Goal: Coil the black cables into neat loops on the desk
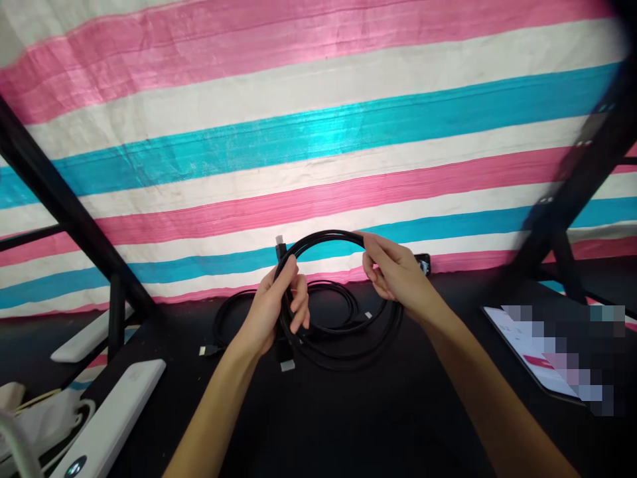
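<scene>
A black cable [328,234], wound into a loose coil, hangs between my two hands above the dark table. My left hand [279,302] grips the coil's left side, thumb on top and fingers curled around it. Near that hand, one plug with a clear cap [279,247] points up, and another capped plug [285,355] points down. My right hand [393,269] pinches the coil at its upper right. Behind it, a second black cable [223,312] lies coiled on the table, with an HDMI-type plug [212,350] at its left end.
White bar-shaped devices [119,411] lie at the left, beside a white adapter and cord [50,425]. A tablet-like screen [537,358], partly blurred, rests at right. Black frame legs [74,219] slant on both sides. A striped sheet [318,133] hangs behind.
</scene>
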Available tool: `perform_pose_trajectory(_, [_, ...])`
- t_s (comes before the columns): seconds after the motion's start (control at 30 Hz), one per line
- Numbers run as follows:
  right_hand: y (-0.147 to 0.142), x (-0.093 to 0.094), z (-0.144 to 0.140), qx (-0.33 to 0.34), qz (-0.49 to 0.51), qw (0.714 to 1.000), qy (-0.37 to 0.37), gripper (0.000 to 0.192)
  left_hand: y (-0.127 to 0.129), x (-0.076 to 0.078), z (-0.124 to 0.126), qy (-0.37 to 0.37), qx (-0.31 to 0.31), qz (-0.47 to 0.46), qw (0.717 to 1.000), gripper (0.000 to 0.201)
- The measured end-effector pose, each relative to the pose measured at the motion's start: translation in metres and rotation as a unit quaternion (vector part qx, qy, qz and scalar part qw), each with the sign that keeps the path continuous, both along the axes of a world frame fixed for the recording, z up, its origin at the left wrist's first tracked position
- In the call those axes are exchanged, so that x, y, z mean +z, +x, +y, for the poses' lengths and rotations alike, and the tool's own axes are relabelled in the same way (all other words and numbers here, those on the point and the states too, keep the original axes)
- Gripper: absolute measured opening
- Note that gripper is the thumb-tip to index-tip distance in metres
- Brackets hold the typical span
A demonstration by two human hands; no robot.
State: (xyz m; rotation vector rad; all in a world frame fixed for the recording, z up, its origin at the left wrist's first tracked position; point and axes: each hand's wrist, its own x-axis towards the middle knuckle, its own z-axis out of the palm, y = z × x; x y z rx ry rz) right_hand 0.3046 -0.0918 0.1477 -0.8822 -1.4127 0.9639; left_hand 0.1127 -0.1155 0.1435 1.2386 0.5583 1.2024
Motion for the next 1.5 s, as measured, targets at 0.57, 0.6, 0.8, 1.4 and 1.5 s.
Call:
perform_pose_trajectory(0.57, [-0.026,-0.008,-0.009,0.007,0.032,0.997,0.066,0.032,0.005,-0.004,0.004,-0.089,0.129,-0.197,0.968,0.048])
perform_pose_trajectory(0.6, [-0.032,-0.01,-0.009,0.008,0.082,0.995,0.054,0.032,0.006,-0.001,0.003,-0.088,0.158,-0.228,0.957,0.048])
perform_pose_trajectory(0.8, [-0.049,-0.016,-0.013,0.003,0.21,0.978,-0.008,0.023,0.018,-0.005,-0.001,-0.102,0.218,-0.319,0.917,0.05])
perform_pose_trajectory(1.4, [-0.02,0.004,-0.004,0.027,0.286,0.939,-0.186,0.046,0.032,-0.022,-0.014,0.145,0.15,0.13,0.969,0.044])
perform_pose_trajectory(1.5, [-0.019,0.001,-0.001,0.013,0.291,0.941,-0.172,0.044,0.031,-0.022,-0.01,0.064,0.143,0.16,0.975,0.048])
